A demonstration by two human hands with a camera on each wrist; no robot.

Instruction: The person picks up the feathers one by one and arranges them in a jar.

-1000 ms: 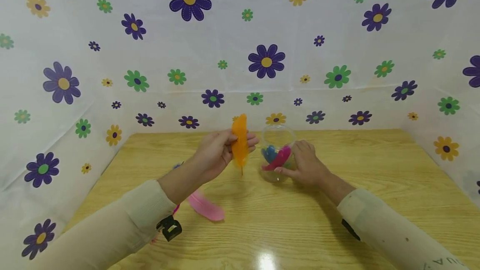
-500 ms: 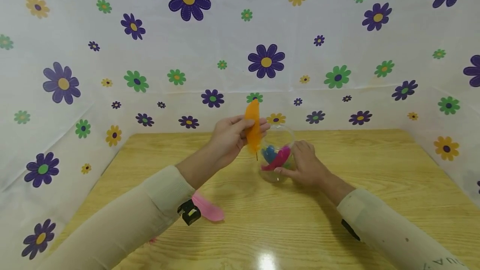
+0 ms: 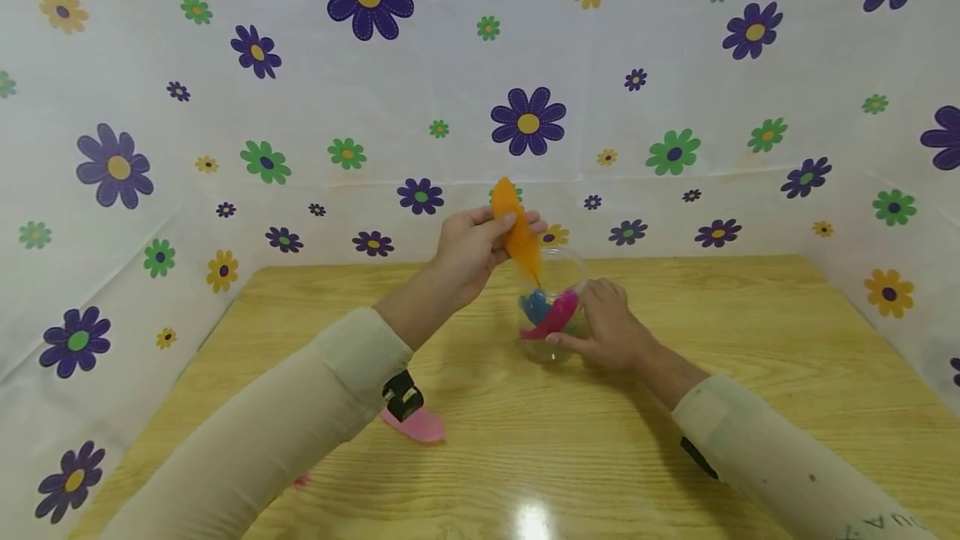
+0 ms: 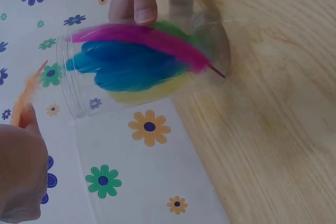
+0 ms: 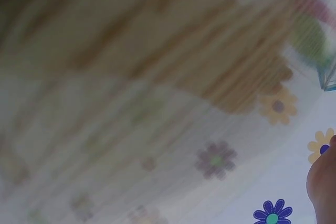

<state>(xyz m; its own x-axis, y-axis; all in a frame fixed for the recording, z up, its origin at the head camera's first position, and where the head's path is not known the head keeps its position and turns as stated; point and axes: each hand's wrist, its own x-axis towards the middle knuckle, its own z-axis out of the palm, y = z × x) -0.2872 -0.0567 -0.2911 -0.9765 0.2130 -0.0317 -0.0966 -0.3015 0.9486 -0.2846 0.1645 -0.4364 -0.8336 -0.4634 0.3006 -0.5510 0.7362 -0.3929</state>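
Head view: at far centre, the left hand point(image 3: 474, 247) pinches a slim orange feather point(image 3: 519, 233), quill down, over a round clear plastic jar point(image 3: 542, 350) of blue and magenta feathers point(image 3: 555, 317), right hand point(image 3: 611, 325) gripping the jar, apparently for steadiness.

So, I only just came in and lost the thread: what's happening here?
A person's left hand pinches an orange feather, its quill near the open mouth of a clear jar but not yet inside. The right hand grips the jar on the table. Inside it are magenta, blue, green and yellow feathers. A pink feather lies outside, partly hidden by the left sleeve.
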